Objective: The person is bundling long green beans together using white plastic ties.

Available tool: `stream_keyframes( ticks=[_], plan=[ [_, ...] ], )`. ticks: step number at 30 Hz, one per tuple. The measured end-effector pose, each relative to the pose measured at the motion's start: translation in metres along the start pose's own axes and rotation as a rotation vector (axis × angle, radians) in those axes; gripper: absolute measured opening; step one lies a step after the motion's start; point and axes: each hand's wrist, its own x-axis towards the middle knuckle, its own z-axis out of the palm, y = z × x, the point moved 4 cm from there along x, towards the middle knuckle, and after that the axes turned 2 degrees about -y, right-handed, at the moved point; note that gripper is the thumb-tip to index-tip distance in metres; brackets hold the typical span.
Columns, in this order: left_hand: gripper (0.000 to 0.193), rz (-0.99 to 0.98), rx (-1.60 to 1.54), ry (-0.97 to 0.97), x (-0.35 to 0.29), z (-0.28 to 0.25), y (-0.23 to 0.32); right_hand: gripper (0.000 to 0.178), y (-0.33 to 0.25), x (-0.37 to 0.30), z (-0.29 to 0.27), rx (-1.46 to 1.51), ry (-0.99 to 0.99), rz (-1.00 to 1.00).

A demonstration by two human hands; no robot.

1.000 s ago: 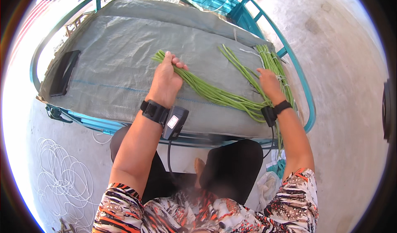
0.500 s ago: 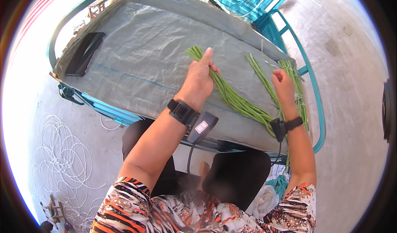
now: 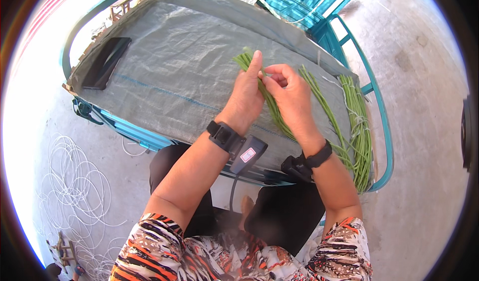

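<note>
The left hand (image 3: pixel 248 95) comes up from the lower left on a slanting forearm, with its thumb pointing upward and its fingers closed around a bunch of long green beans (image 3: pixel 277 115). The right hand (image 3: pixel 292 95) reaches across from the right, bent at the wrist, and its thumb and index finger are brought narrowly together just beside the left hand; I cannot tell whether they pinch a strand. The held bunch passes between the two hands, its tips above the left thumb and its length running down under the right wrist. To the right lie a few loose beans (image 3: pixel 322 101) and, near the rail (image 3: pixel 377 116), a tied bundle (image 3: pixel 357 126). All rest on a grey sheet (image 3: pixel 174 56), which covers the bed of a teal cart (image 3: pixel 130 131). A dark flat device (image 3: pixel 107 64) lies on its left end.
</note>
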Motion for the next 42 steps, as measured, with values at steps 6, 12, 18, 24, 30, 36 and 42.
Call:
stream_keyframes(
  ticks=[6, 12, 18, 24, 30, 36, 42],
  plan=[
    [0.027, 0.052, 0.058, 0.001, -0.003, 0.001, -0.002, 0.018, -0.004, -0.001, 0.000, -0.148, 0.016, -0.064],
    [0.022, -0.011, 0.001, 0.063, -0.007, 0.000, -0.004, 0.020, -0.002, -0.008, 0.000, -0.182, -0.017, -0.065],
    [0.021, -0.039, -0.134, 0.166, -0.006, -0.011, -0.003, 0.020, 0.016, -0.046, -0.027, -0.374, -0.037, 0.049],
    [0.023, -0.011, -0.134, 0.195, -0.002, -0.016, -0.003, 0.017, 0.037, -0.097, -0.099, -0.651, -0.019, -0.008],
    [0.023, 0.005, -0.140, 0.256, 0.000, -0.020, 0.000, 0.013, 0.066, -0.132, -0.172, -0.981, -0.063, 0.182],
    [0.024, 0.018, -0.076, 0.251, 0.000, -0.020, 0.003, 0.021, 0.090, -0.142, -0.223, -1.100, -0.006, 0.167],
    [0.023, 0.025, -0.036, 0.172, 0.003, -0.024, 0.008, 0.023, 0.122, -0.079, -0.192, -1.019, -0.016, 0.020]
  ],
)
